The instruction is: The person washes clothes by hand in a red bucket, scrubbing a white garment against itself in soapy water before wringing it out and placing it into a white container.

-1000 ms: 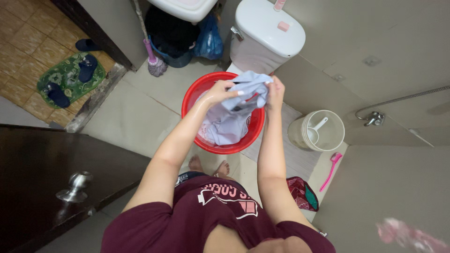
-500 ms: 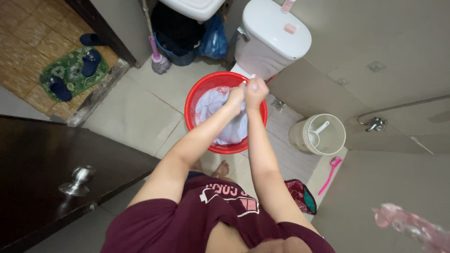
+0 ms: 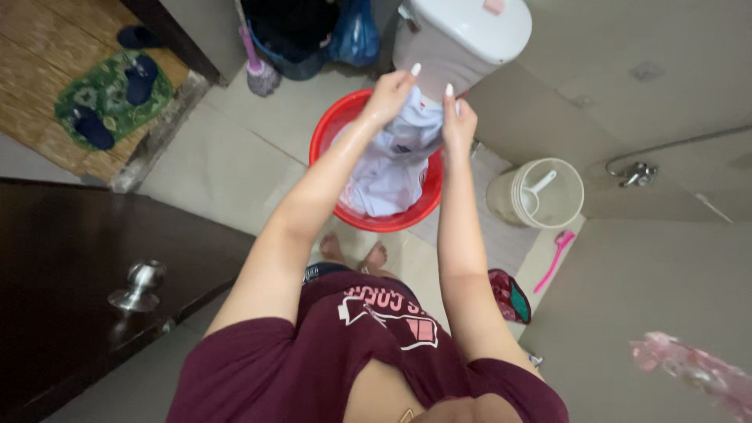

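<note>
A small bathroom with pale floor tiles (image 3: 258,149) fills the frame, seen from above. A dark wooden door (image 3: 70,266) with a round metal knob (image 3: 139,283) takes up the lower left, and a green doormat (image 3: 110,98) with dark slippers lies in the upper left. At the top centre stands a white toilet (image 3: 462,35), with a dark bin (image 3: 294,31) and a blue bag (image 3: 356,35) to its left.

Just below the toilet, in the upper middle of the frame, a red basin (image 3: 333,129) sits on the floor. A pale, wet garment (image 3: 392,168) hangs from both hands down into it, its lower part heaped inside the basin. The left hand (image 3: 388,98) is clenched on the upper edge of the cloth, fingers curled round a gathered fold. The right hand (image 3: 458,117), just beside it, pinches the same edge, thumb and fingers closed on the fabric. Both hands are raised above the far rim of the basin.

To the right stands a white bucket (image 3: 540,196) holding a scoop, with a pink brush (image 3: 554,258) on the floor below it. The person's bare feet (image 3: 352,254) show just below the basin.
</note>
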